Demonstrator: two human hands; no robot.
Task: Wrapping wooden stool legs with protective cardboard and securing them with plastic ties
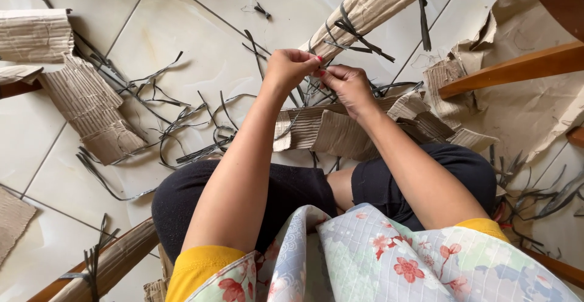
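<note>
Head view: just above the frame's centre, the left hand [291, 66] and right hand [345, 84] are pinched together on a thin black plastic strap [320, 74], tied round a long wooden bar wrapped in brown corrugated cardboard [365, 10]. The strap is judged light, flexible and slippery, best gripped near its knot. Cut straps are scattered over the pale tiled floor [201, 28].

Yellow short sleeves show under a quilted floral apron in pale blue, green and red; dark knee-length shorts; the nails seem painted red.
</note>
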